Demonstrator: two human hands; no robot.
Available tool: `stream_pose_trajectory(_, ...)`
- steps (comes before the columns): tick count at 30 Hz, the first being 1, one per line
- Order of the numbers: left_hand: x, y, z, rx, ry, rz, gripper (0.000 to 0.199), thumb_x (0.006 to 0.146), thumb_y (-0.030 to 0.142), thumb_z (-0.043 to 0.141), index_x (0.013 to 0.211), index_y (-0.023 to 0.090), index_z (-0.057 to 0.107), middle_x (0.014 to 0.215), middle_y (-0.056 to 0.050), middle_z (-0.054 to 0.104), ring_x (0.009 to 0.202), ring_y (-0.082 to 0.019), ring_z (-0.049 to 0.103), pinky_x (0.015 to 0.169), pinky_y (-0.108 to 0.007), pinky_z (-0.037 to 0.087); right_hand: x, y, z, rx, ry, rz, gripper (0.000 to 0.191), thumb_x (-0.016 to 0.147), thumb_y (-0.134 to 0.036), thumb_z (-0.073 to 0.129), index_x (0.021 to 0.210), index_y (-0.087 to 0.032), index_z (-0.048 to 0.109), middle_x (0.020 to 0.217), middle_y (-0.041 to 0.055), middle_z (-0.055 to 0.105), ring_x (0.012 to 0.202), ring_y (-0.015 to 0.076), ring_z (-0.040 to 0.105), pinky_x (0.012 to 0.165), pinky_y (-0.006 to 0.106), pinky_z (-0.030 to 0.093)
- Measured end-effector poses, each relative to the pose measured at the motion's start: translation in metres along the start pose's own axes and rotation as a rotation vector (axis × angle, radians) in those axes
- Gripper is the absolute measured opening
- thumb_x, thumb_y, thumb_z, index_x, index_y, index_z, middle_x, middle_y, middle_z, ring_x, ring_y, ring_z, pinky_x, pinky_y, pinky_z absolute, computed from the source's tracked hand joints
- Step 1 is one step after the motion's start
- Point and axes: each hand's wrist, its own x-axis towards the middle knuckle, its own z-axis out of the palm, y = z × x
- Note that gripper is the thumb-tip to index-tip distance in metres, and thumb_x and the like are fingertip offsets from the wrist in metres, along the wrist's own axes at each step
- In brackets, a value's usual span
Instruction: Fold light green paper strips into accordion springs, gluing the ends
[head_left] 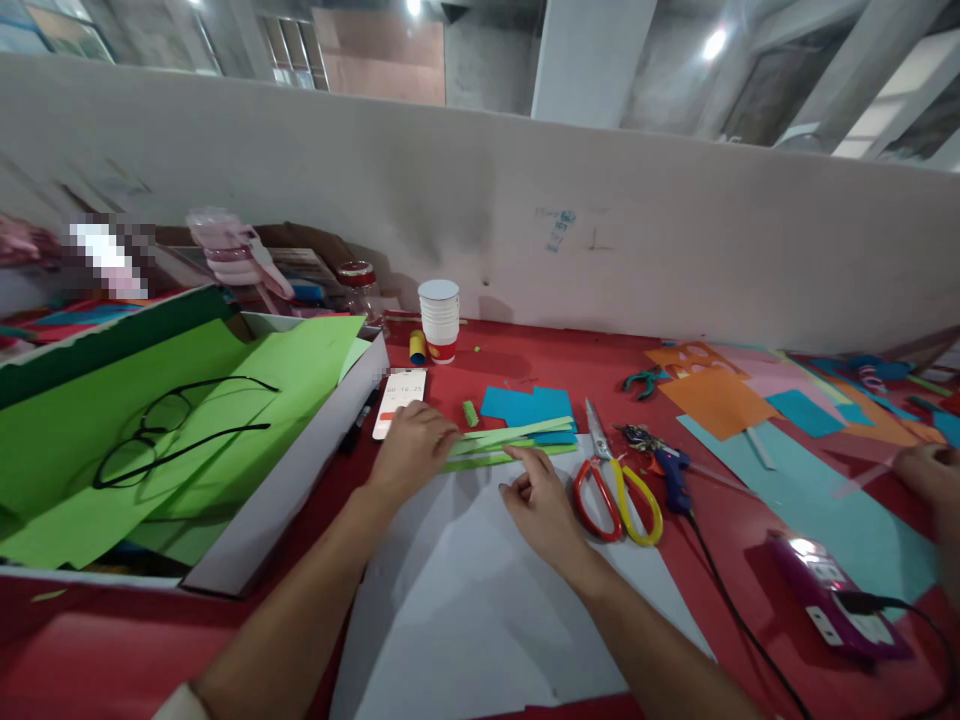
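Observation:
Several narrow light and bright green paper strips lie side by side across the far edge of a white sheet. My left hand is at their left ends, its fingers bent together over them; the fingertips are partly hidden. My right hand is just below the strips, its index finger reaching to the lowest one and the thumb apart. Behind the strips are blue paper pieces and a small rolled green paper piece. Scissors with red and yellow handles rest right of my right hand.
A glue gun, a magenta power strip and coloured paper are at right, with another person's hand. A phone and stacked paper cups stand beyond. Glasses lie in a box of green paper.

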Motion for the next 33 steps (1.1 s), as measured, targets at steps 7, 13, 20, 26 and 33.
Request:
stream_pose_trajectory(7, -0.002, 0.029, 0.003, 0.115, -0.146, 0.018, 0.015, 0.078, 0.019, 0.056, 0.086, 0.017, 0.068, 0.086, -0.009, 0.067, 0.090, -0.027, 0.056, 0.078, -0.040, 0.042, 0.001, 0.004, 0.001, 0.014, -0.015, -0.044, 0.037, 0.073, -0.007, 0.050, 0.105, -0.024, 0.058, 0.103, 0.0041, 0.050, 0.063, 0.0102, 0.054, 0.062, 0.027, 0.050)
stream_pose_trajectory(13, -0.001, 0.034, 0.004, 0.109, -0.107, -0.049, 0.016, 0.079, 0.017, 0.052, 0.085, 0.019, 0.066, 0.089, -0.007, 0.068, 0.090, -0.026, 0.058, 0.081, -0.040, 0.042, 0.002, 0.003, 0.000, -0.026, -0.053, -0.090, 0.032, 0.073, -0.004, 0.049, 0.096, -0.021, 0.063, 0.099, 0.0042, 0.053, 0.065, 0.0108, 0.054, 0.064, 0.027, 0.049)
stream_pose_trajectory(20, -0.001, 0.037, 0.002, 0.032, -0.093, -0.107, 0.017, 0.081, 0.016, 0.046, 0.079, 0.020, 0.063, 0.079, -0.007, 0.068, 0.081, -0.024, 0.060, 0.075, -0.039, 0.041, 0.002, 0.002, -0.001, -0.079, -0.041, -0.134, 0.031, 0.074, -0.004, 0.048, 0.095, -0.020, 0.064, 0.095, 0.0052, 0.057, 0.069, 0.0135, 0.056, 0.067, 0.029, 0.049)
stream_pose_trajectory(26, -0.002, 0.038, -0.004, -0.175, -0.095, -0.276, 0.027, 0.077, 0.006, 0.044, 0.088, 0.021, 0.063, 0.085, -0.004, 0.070, 0.078, -0.020, 0.063, 0.070, -0.031, 0.043, 0.002, -0.002, -0.005, -0.162, -0.034, -0.179, 0.029, 0.076, -0.003, 0.047, 0.091, -0.020, 0.066, 0.088, 0.0052, 0.063, 0.083, 0.0181, 0.059, 0.075, 0.032, 0.048)
stream_pose_trajectory(33, -0.009, 0.014, -0.004, -0.474, 0.339, -0.366, 0.018, 0.078, 0.016, 0.048, 0.086, 0.018, 0.064, 0.092, -0.005, 0.065, 0.084, -0.018, 0.061, 0.078, -0.030, 0.048, 0.003, -0.002, -0.009, -0.397, 0.017, -0.269, 0.027, 0.082, -0.009, 0.047, 0.099, -0.019, 0.065, 0.098, 0.0072, 0.064, 0.097, 0.0225, 0.051, 0.087, 0.038, 0.043)
